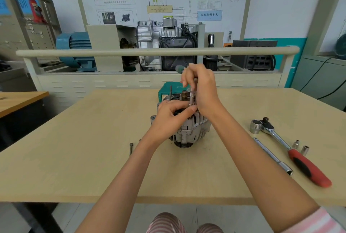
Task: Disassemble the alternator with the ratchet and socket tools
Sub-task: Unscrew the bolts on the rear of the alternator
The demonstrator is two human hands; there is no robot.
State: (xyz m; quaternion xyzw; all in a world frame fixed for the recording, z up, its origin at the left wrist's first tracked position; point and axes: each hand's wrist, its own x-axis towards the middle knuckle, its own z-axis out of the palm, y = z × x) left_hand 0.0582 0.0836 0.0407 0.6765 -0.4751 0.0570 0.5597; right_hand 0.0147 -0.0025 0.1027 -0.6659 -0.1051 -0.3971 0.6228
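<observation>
1. The left hand grips the ribbed grey metal alternator mid-table, steadying it.
2. The right hand pinches a slim knurled steel socket driver upright, its tip below the fingertips (apparently on a bolt).
3. The red-handled ratchet lies well right of both hands.

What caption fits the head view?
Left hand steadies the alternator while right hand holds a socket driver upright on it.

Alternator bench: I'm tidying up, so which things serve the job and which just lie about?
In use: grey metal alternator; slim socket driver in right hand; left hand.
Idle: red-handled ratchet; chrome extension bar; two small sockets; loose long bolt.
</observation>
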